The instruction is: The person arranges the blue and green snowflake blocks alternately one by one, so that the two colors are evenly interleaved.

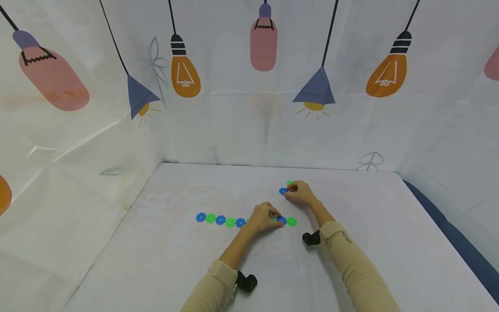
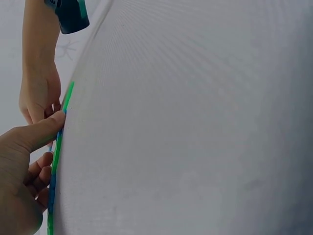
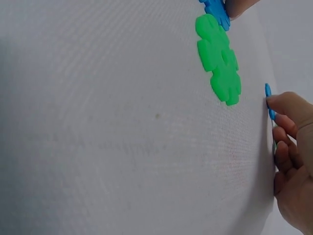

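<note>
A row of interlocking notched plastic discs, alternating blue and green, lies across the white table (image 1: 163, 268). Near its right end my left hand (image 1: 262, 218) pinches a blue disc (image 1: 281, 221) between thumb and fingers. A green disc (image 3: 218, 58) forms the row's right tip. Farther back, my right hand (image 1: 300, 192) pinches a loose blue disc (image 1: 283, 190) by its edge, as the right wrist view also shows. Behind those fingers a green disc (image 1: 290, 183) partly shows. My left hand covers part of the row's middle.
Each wrist carries a black camera, one by the left cuff (image 1: 246, 282) and one by the right cuff (image 1: 311, 238). A white sheet (image 1: 234, 130) printed with lamps stands behind the table. Dark blue fabric (image 1: 448, 229) lies past the right edge.
</note>
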{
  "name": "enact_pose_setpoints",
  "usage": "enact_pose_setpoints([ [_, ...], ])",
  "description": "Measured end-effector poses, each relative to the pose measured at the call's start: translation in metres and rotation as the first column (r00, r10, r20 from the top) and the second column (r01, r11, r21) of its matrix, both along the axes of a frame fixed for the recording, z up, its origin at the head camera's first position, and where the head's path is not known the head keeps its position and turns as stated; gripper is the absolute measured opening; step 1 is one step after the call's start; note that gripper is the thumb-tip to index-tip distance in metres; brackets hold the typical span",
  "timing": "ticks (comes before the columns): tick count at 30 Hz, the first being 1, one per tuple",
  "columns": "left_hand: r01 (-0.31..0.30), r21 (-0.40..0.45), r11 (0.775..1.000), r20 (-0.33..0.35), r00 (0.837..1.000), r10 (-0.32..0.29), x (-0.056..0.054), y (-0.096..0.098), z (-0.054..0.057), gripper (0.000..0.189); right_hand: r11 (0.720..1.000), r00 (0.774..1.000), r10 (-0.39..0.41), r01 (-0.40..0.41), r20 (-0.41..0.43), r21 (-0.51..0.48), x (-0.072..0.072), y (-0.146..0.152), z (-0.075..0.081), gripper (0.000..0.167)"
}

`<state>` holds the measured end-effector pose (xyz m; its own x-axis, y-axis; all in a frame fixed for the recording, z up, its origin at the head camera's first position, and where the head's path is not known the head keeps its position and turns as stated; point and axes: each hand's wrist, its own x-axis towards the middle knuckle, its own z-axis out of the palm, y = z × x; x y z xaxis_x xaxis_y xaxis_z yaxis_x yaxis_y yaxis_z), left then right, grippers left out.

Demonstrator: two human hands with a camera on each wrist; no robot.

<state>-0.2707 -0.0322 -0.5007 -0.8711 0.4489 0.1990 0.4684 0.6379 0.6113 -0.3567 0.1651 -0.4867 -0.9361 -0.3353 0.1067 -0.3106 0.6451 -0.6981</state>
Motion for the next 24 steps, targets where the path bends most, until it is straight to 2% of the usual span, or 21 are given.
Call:
enact_pose_setpoints([
  [9,0.018,-0.02,1.0,-0.001,1.0,-0.018,0.001,-0.002,0.003,0.029,1.0,1.0,-0.018,0.018,0.004,-0.009,0.001,0.0,-0.001,0.027],
  [13,0.018,-0.069,0.997,-0.014,1.0,-0.019,0.002,0.0,0.005,0.033,1.0,1.0,-0.008,0.008,-0.003,-0.003,0.001,0.0,0.0,0.028],
  [19,0.013,-0.125,0.992,-0.064,0.998,-0.021,0.003,0.01,0.008,0.04,1.0,1.0,-0.007,0.006,-0.018,-0.015,0.002,-0.001,0.0,0.026],
  [24,0.034,-0.153,0.988,-0.045,0.998,-0.042,0.003,0.021,0.008,0.041,0.999,1.0,-0.014,0.014,-0.011,-0.048,0.004,0.0,0.0,0.025],
])
